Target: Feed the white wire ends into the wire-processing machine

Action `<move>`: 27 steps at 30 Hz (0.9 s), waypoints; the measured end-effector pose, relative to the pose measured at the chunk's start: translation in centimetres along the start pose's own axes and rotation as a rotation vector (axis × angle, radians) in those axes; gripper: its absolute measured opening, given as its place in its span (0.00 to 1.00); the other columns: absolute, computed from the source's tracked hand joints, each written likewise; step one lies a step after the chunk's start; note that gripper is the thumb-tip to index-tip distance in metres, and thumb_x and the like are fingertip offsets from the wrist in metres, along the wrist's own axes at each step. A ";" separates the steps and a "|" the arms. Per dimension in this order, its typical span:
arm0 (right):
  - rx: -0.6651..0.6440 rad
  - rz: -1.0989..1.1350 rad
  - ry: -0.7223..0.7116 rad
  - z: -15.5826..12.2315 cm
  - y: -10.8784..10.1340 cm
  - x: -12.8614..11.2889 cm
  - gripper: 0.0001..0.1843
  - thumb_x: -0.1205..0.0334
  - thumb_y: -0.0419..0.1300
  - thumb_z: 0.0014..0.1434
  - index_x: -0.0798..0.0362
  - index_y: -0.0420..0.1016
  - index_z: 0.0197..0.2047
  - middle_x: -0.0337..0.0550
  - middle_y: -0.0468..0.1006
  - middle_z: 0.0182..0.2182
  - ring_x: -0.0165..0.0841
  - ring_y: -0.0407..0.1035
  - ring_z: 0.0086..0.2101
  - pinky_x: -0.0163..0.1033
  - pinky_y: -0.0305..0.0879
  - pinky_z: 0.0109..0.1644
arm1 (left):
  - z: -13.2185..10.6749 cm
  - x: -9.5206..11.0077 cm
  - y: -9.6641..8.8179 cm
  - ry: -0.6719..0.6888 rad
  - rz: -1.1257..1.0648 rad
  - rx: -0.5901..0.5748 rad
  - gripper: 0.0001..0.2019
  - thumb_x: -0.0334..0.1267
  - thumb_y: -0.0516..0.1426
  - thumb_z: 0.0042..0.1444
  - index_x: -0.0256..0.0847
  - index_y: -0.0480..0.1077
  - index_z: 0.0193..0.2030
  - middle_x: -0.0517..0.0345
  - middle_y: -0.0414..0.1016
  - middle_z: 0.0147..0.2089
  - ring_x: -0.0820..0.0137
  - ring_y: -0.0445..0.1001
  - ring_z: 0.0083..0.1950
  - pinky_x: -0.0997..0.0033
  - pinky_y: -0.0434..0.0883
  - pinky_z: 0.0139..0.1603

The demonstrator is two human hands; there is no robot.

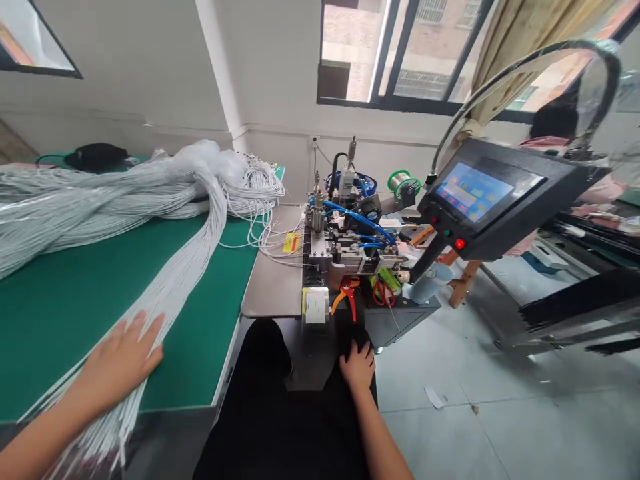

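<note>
Left hand [120,363] lies flat, fingers extended, on the white cable bundle [183,277] at lower left of the frame. Right hand [359,367] rests on the knee [351,331], lower center, fingers spread loosely.

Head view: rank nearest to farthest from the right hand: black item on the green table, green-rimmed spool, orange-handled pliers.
From the right hand:
1. Orange-handled pliers: just ahead, at the machine's front.
2. Green-rimmed spool: farther ahead, slightly right.
3. Black item: far left, toward the back of the green table.
</note>
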State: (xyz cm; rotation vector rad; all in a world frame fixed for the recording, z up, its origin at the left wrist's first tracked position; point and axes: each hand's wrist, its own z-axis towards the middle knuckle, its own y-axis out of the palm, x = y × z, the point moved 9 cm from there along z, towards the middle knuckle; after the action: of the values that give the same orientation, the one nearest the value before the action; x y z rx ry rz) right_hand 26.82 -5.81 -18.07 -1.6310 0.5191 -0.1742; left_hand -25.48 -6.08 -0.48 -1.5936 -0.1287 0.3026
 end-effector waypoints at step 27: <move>-1.243 1.749 -0.219 -10.4 -11.2 -35.1 0.20 0.46 0.61 0.56 0.56 0.69 0.41 0.44 0.78 0.30 0.32 0.74 0.31 0.34 0.69 0.36 | 0.7 7.5 -8.4 0.111 -0.874 -0.178 0.32 0.53 0.45 0.62 0.35 0.52 0.67 0.53 0.75 0.37 0.66 0.73 0.29 0.69 0.70 0.30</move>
State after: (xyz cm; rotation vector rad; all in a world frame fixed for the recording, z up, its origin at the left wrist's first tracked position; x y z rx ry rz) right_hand -5.88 0.40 0.85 -1.5972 1.8697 1.8941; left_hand -17.60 -3.02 7.05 -1.5727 -0.7529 -0.4873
